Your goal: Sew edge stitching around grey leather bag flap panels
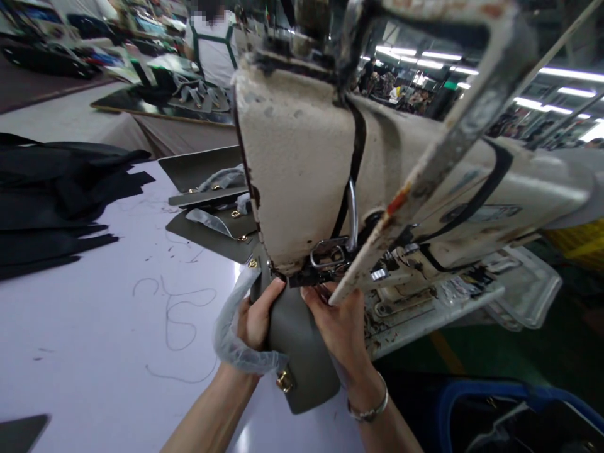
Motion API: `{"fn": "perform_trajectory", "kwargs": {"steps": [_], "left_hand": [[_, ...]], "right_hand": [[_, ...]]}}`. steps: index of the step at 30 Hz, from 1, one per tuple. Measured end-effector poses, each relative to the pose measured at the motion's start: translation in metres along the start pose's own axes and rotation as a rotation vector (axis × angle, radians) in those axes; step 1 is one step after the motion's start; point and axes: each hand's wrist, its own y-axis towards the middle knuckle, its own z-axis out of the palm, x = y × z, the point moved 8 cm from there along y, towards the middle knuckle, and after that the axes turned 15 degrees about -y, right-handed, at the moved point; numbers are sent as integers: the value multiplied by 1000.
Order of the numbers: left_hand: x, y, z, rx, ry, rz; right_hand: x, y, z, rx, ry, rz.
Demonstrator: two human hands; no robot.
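A grey-green bag panel (302,352) lies under the head of a cream industrial sewing machine (302,163). Its handle (226,333), wrapped in cloudy plastic, loops over my left wrist and joins the panel at gold hardware (284,381). My left hand (257,321) grips the panel's left side, thumb on top close to the needle area. On the other side my right hand (337,314) is closed on the panel's right edge, its fingertips partly hidden beneath the machine head. The needle and presser foot cannot be made out clearly.
More grey-green panels (207,233) with wrapped handles lie behind the machine's left side. Black fabric pieces (61,195) are piled at left, and loose thread (170,314) lies on the white table (117,352). A rusty metal bar (401,201) slants before the machine. A blue-rimmed bin (453,390) stands lower right.
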Motion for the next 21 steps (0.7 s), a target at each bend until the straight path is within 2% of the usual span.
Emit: {"fn": "perform_trajectory", "kwargs": {"steps": [2, 4, 9, 16, 21], "left_hand": [[6, -6, 2, 79, 86, -107], [7, -13, 5, 143, 101, -144], [-5, -19, 12, 144, 96, -56], [-10, -8, 12, 173, 162, -15], [-22, -3, 17, 207, 240, 15]], "right_hand": [[-2, -1, 0, -21, 17, 4], [-5, -1, 1, -29, 32, 11], [-10, -3, 3, -23, 36, 42], [-11, -7, 4, -45, 50, 115], [-9, -10, 7, -63, 89, 153]]}}
